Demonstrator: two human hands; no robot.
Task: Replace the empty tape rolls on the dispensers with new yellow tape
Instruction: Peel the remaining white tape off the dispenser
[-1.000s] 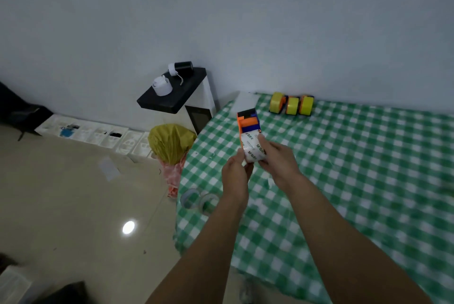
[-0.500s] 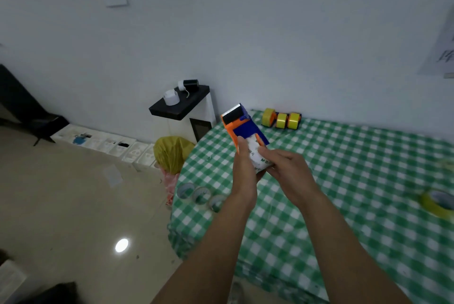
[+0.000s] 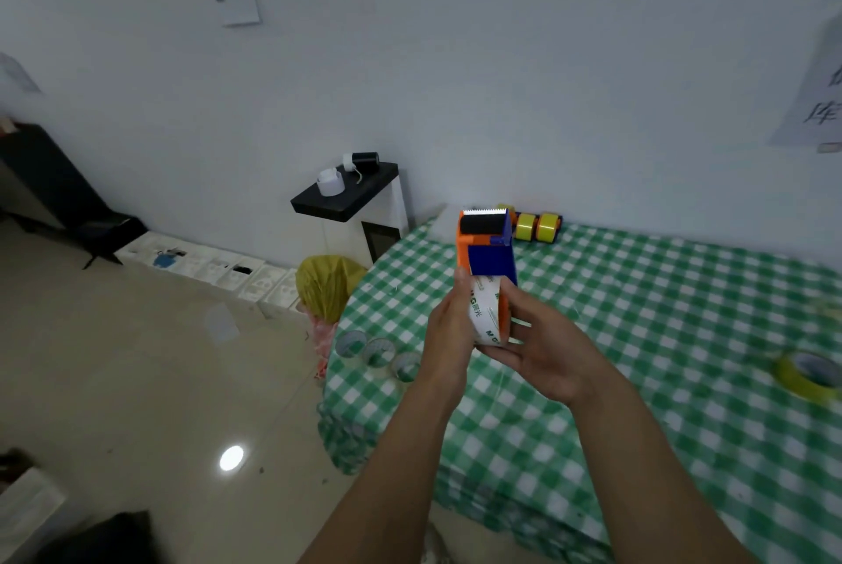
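I hold an orange and blue tape dispenser (image 3: 486,251) upright above the table's left part, its toothed blade and black roller on top. A white printed empty roll core (image 3: 484,313) sits in its lower part. My left hand (image 3: 449,331) grips the dispenser and core from the left. From the right, my right hand (image 3: 544,347) holds the core, fingers curled under it. A loose yellow tape roll (image 3: 804,376) lies flat at the table's right. Dispensers loaded with yellow tape (image 3: 535,227) stand at the back by the wall.
Three empty roll cores (image 3: 378,351) stand in a row at the left edge of the green checked tablecloth (image 3: 683,313). On the floor to the left stand a yellow bag (image 3: 326,285), white trays (image 3: 255,276) and a black-topped side cabinet (image 3: 346,199).
The dispenser has turned from tilted left to upright. My head has lifted, showing more wall. Both hands keep their hold on the dispenser and core.
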